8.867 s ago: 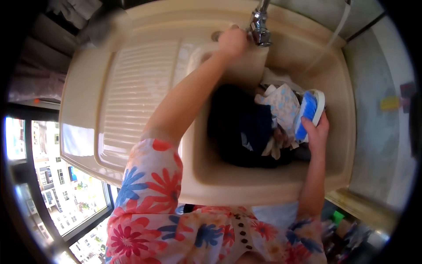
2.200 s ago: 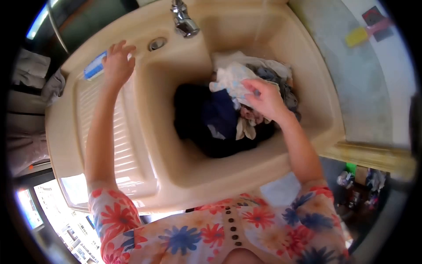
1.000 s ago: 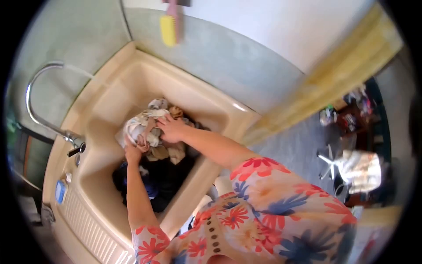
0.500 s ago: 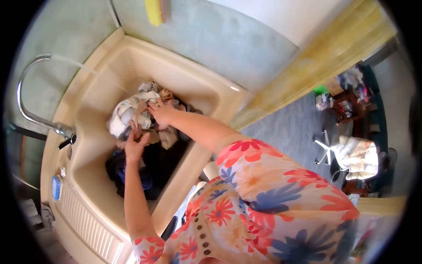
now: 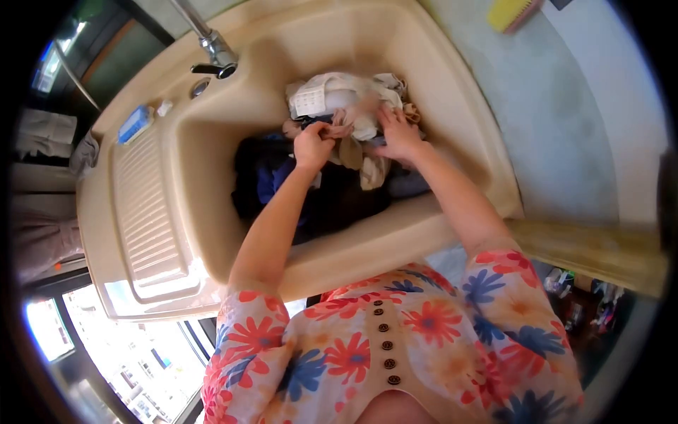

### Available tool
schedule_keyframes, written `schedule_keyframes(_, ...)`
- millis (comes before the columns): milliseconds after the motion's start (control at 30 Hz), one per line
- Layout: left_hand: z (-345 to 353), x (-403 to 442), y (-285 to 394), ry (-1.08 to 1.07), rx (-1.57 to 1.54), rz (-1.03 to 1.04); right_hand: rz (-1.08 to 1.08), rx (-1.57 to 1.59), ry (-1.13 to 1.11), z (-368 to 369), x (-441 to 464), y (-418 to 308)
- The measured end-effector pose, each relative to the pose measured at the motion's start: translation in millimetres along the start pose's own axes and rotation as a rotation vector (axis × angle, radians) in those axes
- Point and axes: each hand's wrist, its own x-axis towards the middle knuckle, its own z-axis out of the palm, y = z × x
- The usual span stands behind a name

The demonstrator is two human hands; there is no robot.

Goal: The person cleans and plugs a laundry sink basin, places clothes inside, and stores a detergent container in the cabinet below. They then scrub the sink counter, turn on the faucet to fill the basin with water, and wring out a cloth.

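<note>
Inside the beige sink lies a heap of clothes. My left hand is closed on a pinkish cloth at the heap's left side. Fingers apart, my right hand rests on the light clothes at the right. Beneath and nearer to me are black clothes, with a dark blue piece at their left.
A chrome tap stands behind the sink's left part. On the ribbed washboard's far end are a blue brush and a small white lump. A yellow brush hangs on the right wall.
The blue brush went from my right hand to the washboard's far end. Both hands came together on the clothes, and my left hand has closed on the pinkish cloth. The view has swung back left.
</note>
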Motion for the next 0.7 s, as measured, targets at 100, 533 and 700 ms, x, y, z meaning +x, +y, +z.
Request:
schedule_keyframes(100, -9, -4, 26, 0.107, 0.065, 0.116, -0.004, 0.017, 0.005, 0, 1, 2)
schedule_keyframes(533, 5, 35, 28, 0.036, 0.121, 0.213, -0.006, 0.076, 0.017, -5, -1, 4)
schedule_keyframes(700, -32, 67, 16, 0.027, -0.429, -0.172, -0.028, 0.096, 0.046, -2, 4, 9)
